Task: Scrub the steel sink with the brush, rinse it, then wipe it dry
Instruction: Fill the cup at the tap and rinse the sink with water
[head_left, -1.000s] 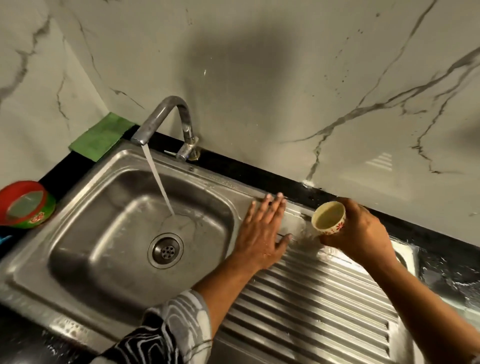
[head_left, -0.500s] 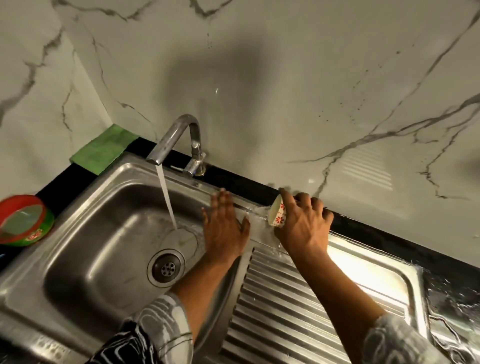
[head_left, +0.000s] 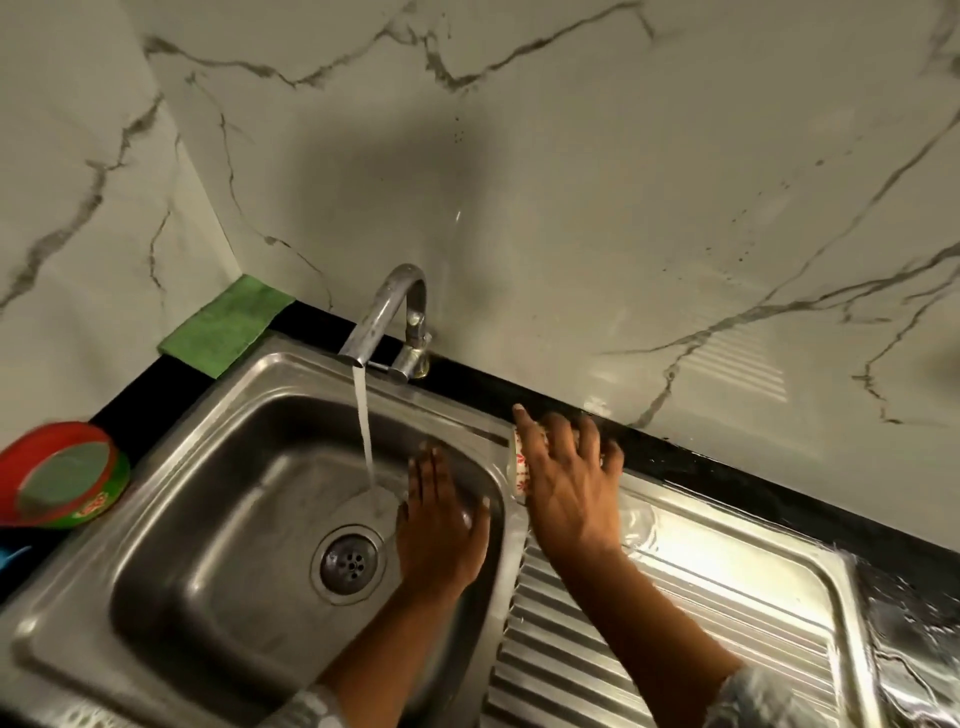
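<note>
Nearest, below the right grip (head_left: 566, 483): ribbed drainboard (head_left: 649, 649), wet and glaring.

Steel sink (head_left: 234, 571) set into the black surface (head_left: 727, 483). Rigid and fixed, not for lifting. Slick under running water, so probably best worked with flat pressure, not a grasp.

Left grip (head_left: 441, 525) down in the basin, fingers straight and apart, flat on the steel, clamped on nothing. Just left of it: strainer (head_left: 353, 564) and falling stream (head_left: 366, 426).

Right grip curled round a small patterned cup (head_left: 521, 462), tipped sideways over the ridge between basin and drainboard. Light, likely brittle, slippery when wet.

Beyond the left grip: tap (head_left: 395, 312), running. Farther left, well apart: green cloth (head_left: 228, 327) and red-and-green tub (head_left: 62, 478).

No brush in sight.
</note>
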